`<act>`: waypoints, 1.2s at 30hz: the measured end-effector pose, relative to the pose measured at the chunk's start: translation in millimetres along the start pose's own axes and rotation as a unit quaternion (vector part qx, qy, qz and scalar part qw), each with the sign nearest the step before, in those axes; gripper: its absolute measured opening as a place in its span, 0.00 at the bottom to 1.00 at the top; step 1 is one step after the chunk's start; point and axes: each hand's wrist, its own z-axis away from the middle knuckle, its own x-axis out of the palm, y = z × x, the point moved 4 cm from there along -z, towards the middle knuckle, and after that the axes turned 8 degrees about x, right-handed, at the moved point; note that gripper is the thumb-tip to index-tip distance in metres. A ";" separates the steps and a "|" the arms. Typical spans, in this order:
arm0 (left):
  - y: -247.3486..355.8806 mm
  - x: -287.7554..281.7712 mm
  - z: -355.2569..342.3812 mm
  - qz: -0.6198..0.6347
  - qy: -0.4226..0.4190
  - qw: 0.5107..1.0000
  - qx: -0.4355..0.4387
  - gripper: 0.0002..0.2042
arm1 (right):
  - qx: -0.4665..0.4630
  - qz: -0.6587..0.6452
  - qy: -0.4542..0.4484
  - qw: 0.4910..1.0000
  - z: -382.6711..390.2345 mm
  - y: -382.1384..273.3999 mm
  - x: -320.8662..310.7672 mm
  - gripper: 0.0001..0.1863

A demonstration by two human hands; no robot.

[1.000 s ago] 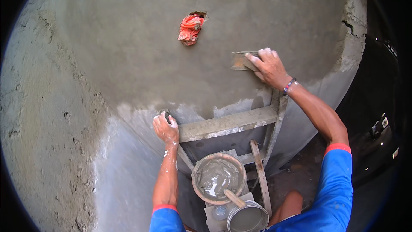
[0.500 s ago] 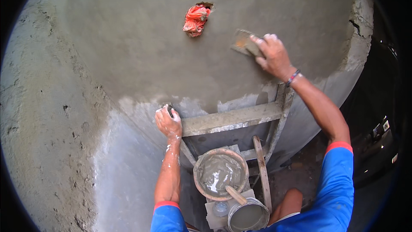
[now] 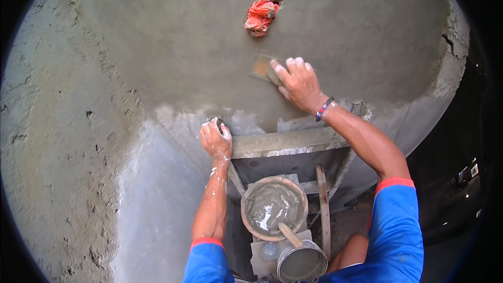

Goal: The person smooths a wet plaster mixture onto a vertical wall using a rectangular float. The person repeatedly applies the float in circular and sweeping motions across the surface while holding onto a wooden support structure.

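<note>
My right hand (image 3: pixel 299 85) is closed round a small plastering float (image 3: pixel 262 68), its flat face against the wet grey plaster (image 3: pixel 340 36) on the wall. Fingers of my left hand (image 3: pixel 215 137) wrap round the top end of the left rail of a wooden ladder (image 3: pixel 288 143), which leans on the wall. Above and left of the float, a crumpled red plastic bag (image 3: pixel 260 17) is stuffed into a hole in the plaster.
Below the ladder's top rung stand a round basin (image 3: pixel 244 207) of wet mortar with a wooden-handled tool in it, and a bucket (image 3: pixel 281 270) of grey liquid. Rough plaster (image 3: pixel 57 141) covers the left wall. A broken wall edge (image 3: pixel 455 47) borders a dark drop at right.
My right hand has swept the float left and slightly down across the plaster. The left hand keeps its hold on the ladder. The whole view has shifted a little.
</note>
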 end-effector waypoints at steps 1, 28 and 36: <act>1.2 -0.6 1.1 0.009 -0.010 1.000 -0.001 0.17 | -0.030 0.009 -0.018 0.999 6.5 -7.5 7.3 0.30; 7.5 9.0 2.0 0.023 -0.037 0.999 -0.031 0.18 | 0.199 -0.015 0.098 0.975 87.3 249.3 -104.9 0.32; 3.5 8.3 3.1 0.032 -0.023 0.999 -0.038 0.17 | 0.235 0.019 -0.025 0.971 223.9 257.6 -56.4 0.37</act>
